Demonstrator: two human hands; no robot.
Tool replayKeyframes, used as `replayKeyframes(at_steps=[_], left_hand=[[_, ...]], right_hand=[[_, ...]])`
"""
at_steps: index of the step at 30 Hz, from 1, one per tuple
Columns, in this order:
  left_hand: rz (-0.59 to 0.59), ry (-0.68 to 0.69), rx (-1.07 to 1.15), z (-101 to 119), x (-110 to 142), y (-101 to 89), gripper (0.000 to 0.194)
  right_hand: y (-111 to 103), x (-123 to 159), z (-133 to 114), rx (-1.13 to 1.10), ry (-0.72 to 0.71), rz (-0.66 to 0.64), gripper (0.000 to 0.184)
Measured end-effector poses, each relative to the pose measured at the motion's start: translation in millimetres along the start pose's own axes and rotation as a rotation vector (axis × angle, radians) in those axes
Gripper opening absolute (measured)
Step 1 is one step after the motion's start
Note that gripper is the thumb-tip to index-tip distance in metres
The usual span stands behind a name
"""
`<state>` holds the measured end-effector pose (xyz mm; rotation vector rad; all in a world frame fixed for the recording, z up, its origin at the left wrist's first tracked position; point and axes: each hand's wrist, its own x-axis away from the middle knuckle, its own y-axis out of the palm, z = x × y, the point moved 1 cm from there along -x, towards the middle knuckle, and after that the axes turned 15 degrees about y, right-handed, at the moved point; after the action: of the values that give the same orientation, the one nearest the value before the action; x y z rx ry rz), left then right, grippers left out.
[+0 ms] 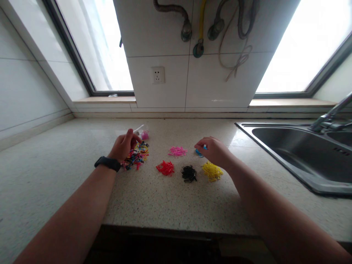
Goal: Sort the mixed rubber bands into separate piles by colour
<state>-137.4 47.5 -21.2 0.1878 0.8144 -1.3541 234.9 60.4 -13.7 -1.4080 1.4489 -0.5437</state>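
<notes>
My left hand (125, 144), with a black band on its wrist, rests at the back of a mixed pile (136, 157) of small coloured, thin rubber-band-like pieces. Its fingers curl down at the pile; anything between them is too small to make out. Over a small blue pile (200, 151) is my right hand (213, 149), thumb and fingers pinched together, and I cannot make out what they hold. Single-colour piles lie between and below the hands: pink (177, 151), red (165, 168), black (189, 173) and yellow (212, 171).
A clear plastic bag (141, 131) with something pink inside lies behind the mixed pile. The speckled countertop (165, 205) ends at a front edge. At right are a steel sink (291, 157) and a faucet (327, 119). Hoses and a socket (157, 75) are on the tiled wall.
</notes>
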Motion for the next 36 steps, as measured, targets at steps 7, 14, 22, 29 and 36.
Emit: replayKeyframes(at_steps=[7,14,22,29,36], left_hand=[[-0.078,-0.017,-0.014,-0.8,1.5,-0.8,0.065],[-0.347,0.06,-0.222,1.3,1.0,-3.2,0.044],[-0.634,0.041,-0.264,-4.5,-0.5,-12.0,0.031],[-0.745,0.07,-0.26,-6.2,1.1,-12.4,0.031],[-0.735,0.066,-0.263,-6.8,1.2,-10.8,0.027]], right_hand=[[-3.8,2.1,5.3,-0.054,0.019,0.017,0.023],[-3.8,2.3,5.6,-0.046,0.028,0.005,0.024],[-4.1,3.2,5.2,-0.022,0.031,-0.011,0.023],[-6.1,4.4,3.1,0.004,0.028,-0.032,0.023],[-5.5,4.3,3.9,-0.004,0.02,-0.044,0.022]])
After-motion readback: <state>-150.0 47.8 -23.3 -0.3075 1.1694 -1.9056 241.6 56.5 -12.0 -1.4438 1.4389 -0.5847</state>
